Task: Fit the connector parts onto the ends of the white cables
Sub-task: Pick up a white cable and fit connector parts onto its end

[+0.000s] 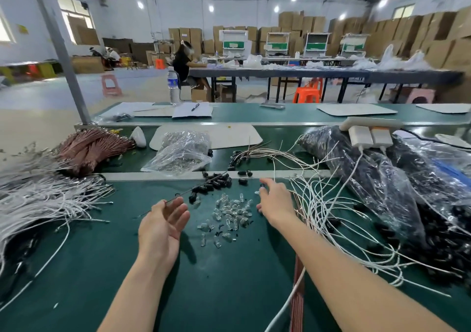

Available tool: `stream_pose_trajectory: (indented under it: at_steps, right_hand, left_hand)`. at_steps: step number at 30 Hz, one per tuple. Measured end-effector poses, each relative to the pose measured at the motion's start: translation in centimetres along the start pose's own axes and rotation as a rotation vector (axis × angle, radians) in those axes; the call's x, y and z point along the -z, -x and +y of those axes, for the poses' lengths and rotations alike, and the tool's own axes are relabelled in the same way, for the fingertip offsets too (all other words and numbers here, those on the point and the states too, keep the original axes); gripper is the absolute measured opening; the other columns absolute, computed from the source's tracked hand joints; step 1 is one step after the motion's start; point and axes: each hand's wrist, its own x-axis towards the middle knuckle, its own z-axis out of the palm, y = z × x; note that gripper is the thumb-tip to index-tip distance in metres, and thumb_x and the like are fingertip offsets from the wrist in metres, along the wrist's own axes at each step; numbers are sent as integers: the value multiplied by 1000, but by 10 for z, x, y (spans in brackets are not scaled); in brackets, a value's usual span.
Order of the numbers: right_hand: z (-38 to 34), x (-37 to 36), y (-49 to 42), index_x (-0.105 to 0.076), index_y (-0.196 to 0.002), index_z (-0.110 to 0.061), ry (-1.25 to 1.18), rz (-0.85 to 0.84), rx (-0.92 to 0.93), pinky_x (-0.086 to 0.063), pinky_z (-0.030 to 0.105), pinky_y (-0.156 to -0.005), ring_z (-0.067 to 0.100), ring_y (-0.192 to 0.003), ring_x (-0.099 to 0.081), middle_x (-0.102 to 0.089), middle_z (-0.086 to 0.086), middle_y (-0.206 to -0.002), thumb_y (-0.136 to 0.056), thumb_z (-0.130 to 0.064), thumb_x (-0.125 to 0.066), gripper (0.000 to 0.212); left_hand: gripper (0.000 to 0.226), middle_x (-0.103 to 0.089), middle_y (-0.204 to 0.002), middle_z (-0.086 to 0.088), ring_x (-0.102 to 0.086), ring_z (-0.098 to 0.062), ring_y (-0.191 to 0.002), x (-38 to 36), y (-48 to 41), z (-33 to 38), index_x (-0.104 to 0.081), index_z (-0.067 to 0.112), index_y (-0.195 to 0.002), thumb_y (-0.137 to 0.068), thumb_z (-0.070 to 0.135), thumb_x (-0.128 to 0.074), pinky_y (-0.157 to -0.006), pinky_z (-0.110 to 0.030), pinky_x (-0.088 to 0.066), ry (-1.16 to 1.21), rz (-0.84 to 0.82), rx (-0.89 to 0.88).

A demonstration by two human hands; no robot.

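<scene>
Across the green table (pixel 229 280) clear plastic connector parts (pixel 232 212) are strewn between the spread left hand (pixel 163 227) and the right hand (pixel 275 201) (grip cannot be told), beside white cables (pixel 321 212); one is best pinched singly.

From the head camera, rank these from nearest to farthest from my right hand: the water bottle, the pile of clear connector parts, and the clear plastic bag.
1. pile of clear connector parts: just left of the right hand.
2. clear plastic bag: farther back and to the left.
3. water bottle: far back left, standing upright.
</scene>
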Motion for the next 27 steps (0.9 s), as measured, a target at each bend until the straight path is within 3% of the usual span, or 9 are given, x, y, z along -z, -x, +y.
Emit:
stream_pose_trajectory:
  at_steps: [2, 6, 10, 13, 16, 18, 21, 23, 27]
  right_hand:
    - [1, -4, -11, -48, -146, -19, 20, -4, -32, -59, 36, -76, 27, -87, -71, -57, 14, -130, -108, -18, -39, 40]
    - [4, -10, -29, -59, -137, -13, 255, 7, 39, -51, 37, -93, 34, -104, -64, -55, 17, -133, -106, -16, -45, 34]
    - [2, -11, -36, -64, -124, -9, 439, -55, 74, -44, 30, -80, 29, -90, -57, -56, 18, -127, -103, -2, -42, 31]
    - [-1, -2, -35, -60, -125, -9, 441, -116, 56, -51, 36, -85, 32, -98, -62, -58, 18, -126, -103, -4, -42, 30]
    - [-3, 12, -19, -60, -131, -9, 12, -45, 16, -58, 32, -70, 18, -77, -67, -67, 8, -104, -105, -13, -46, 30]
    - [-3, 17, 4, -64, -124, -5, -620, -59, -82, -57, 22, -61, 11, -70, -63, -66, 3, -90, -103, -11, -52, 24]
    - [3, 16, 35, -63, -115, 0, -1418, -187, -267, -61, 26, -69, 18, -78, -69, -70, 10, -87, -97, -7, -59, 21]
    - [4, 15, 45, -63, -113, 2, -1582, -234, -322, -61, 26, -69, 22, -81, -73, -72, 16, -92, -93, -8, -61, 23]
    - [-1, 15, 50, -66, -108, -1, -1660, -231, -349, -62, 26, -69, 25, -87, -75, -75, 18, -96, -84, -9, -65, 25]
  left_hand:
    - [21, -75, -73, -5, -69, -12, -58, -1, -3, 0, -57, 9, -92, -106, 16, -44, -51, -23, -57, -37, 1, 5]
    - [17, -73, -75, -6, -68, -14, -57, -6, -4, -3, -57, 9, -96, -107, 15, -44, -48, -23, -56, -122, -19, -36]
    - [14, -78, -86, -7, -73, -20, -68, -8, 2, -4, -56, 10, -104, -107, 16, -44, -51, -23, -57, -199, -73, -98]
    - [14, -78, -95, -8, -74, -21, -72, -8, 7, -3, -57, 12, -105, -108, 18, -44, -54, -25, -57, -229, -107, -108]
    - [15, -78, -100, -7, -74, -21, -72, -11, 12, -3, -59, 16, -102, -107, 20, -45, -56, -26, -58, -255, -154, -137]
    - [15, -77, -101, -6, -74, -21, -72, -14, 16, -5, -60, 17, -101, -107, 22, -47, -56, -26, -58, -255, -189, -166]
    - [16, -77, -100, -7, -74, -23, -71, -17, 21, -12, -60, 17, -99, -107, 22, -47, -55, -26, -57, -307, -225, -196]
    - [16, -77, -100, -7, -73, -23, -69, -16, 22, -17, -60, 18, -98, -107, 21, -46, -55, -26, -56, -363, -242, -227]
    - [16, -77, -100, -6, -73, -23, -68, -14, 21, -20, -58, 18, -98, -107, 21, -45, -54, -27, -56, -430, -237, -259]
